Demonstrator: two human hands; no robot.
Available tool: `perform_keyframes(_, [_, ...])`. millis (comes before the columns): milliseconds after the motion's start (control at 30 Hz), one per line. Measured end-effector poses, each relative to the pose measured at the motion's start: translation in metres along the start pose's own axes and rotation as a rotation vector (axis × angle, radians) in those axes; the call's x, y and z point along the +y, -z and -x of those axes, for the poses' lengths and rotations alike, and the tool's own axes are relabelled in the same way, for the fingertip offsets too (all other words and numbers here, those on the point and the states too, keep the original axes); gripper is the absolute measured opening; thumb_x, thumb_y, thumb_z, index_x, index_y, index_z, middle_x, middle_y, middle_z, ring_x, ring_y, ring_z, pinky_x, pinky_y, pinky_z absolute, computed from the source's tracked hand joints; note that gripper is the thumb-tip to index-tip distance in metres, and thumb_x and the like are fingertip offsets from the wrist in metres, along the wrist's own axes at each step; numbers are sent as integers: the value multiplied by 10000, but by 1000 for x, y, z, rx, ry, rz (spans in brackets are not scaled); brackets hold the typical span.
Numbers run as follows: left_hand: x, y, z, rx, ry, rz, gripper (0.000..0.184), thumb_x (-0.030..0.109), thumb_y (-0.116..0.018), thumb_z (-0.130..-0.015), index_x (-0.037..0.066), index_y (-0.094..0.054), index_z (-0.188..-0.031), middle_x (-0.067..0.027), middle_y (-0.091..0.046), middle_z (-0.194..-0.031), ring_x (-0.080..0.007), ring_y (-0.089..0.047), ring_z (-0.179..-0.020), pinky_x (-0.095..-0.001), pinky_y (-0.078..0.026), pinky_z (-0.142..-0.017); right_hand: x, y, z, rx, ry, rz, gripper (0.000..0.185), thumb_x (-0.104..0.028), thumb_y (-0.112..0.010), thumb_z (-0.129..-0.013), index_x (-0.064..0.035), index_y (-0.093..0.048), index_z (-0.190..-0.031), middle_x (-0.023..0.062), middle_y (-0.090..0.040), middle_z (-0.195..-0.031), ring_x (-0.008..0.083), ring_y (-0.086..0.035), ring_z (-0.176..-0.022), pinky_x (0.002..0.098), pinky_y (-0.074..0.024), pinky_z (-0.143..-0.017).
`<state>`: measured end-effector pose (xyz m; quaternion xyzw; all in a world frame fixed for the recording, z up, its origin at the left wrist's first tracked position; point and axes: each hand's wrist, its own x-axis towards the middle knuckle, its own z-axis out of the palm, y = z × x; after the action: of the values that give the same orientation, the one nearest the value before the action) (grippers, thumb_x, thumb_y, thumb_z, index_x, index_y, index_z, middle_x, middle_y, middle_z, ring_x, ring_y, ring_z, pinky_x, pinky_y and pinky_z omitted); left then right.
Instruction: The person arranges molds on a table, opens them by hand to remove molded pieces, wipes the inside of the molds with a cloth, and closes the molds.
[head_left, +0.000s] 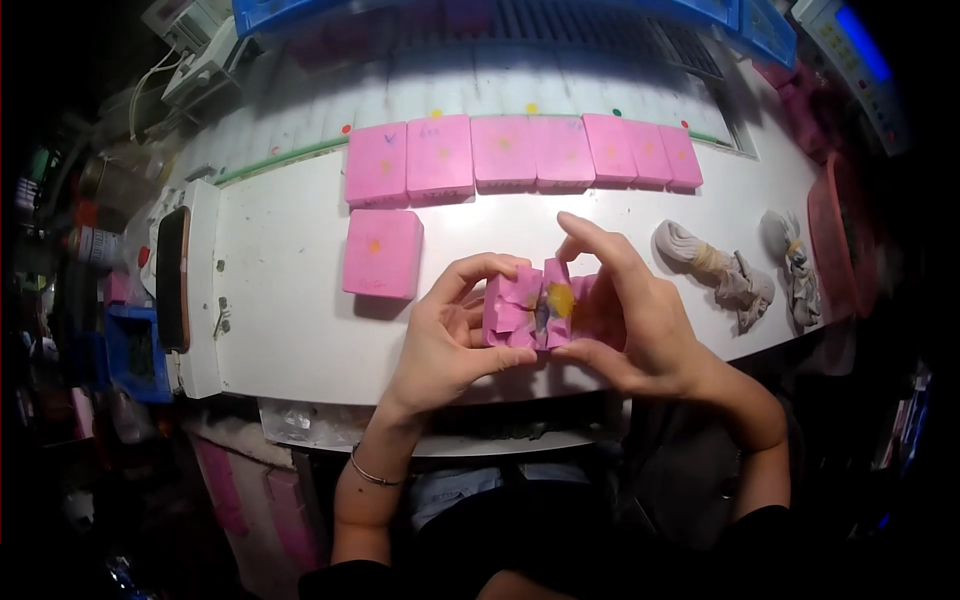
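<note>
Between my hands, above the front of the white table, is a pink rubber mold (512, 312) with a jagged split face. A yellow patch and a greyish spot show near its split. My left hand (437, 335) is closed on its left side, fingers behind and thumb along the lower edge. At the right side, my right hand (645, 318) pinches it with the thumb low, while one finger is raised off it. A whole pink block (382, 253) with an orange mark rests to the upper left of my left hand. Part of the mold's right side is hidden by my right hand.
A row of several pink blocks (505, 152) stands along the back of the table (290, 345). On the right lie two bundled whitish gloves or cloths (715, 272) and a red basket (838, 235). A phone (173, 280) sits at the left edge.
</note>
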<state>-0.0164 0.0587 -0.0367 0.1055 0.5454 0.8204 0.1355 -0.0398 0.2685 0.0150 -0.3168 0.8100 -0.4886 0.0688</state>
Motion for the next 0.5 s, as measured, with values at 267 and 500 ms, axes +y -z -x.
perform_keyframes(267, [-1,-1,0,-18,-24,14,653,-115,-734,-692,11,-427,-1254,-140,-438,-1314,-219,-512,-1171,-297,-519,-935,0,-10,3,8,-21,205,833,-102,-771,-654,-64,-360,-1377,129,-587,-948,299,-607,-747,364,-502,-649])
perform_keyframes(500, [-4,-9,3,-103,-166,-358,835,4,-742,-709,46,-303,-1418,-135,-366,-1432,-256,-446,-1267,-366,-396,-1042,-3,-17,4,103,157,373,863,-79,-746,-652,-11,-324,-1402,142,-578,-932,290,-595,-770,348,-496,-660])
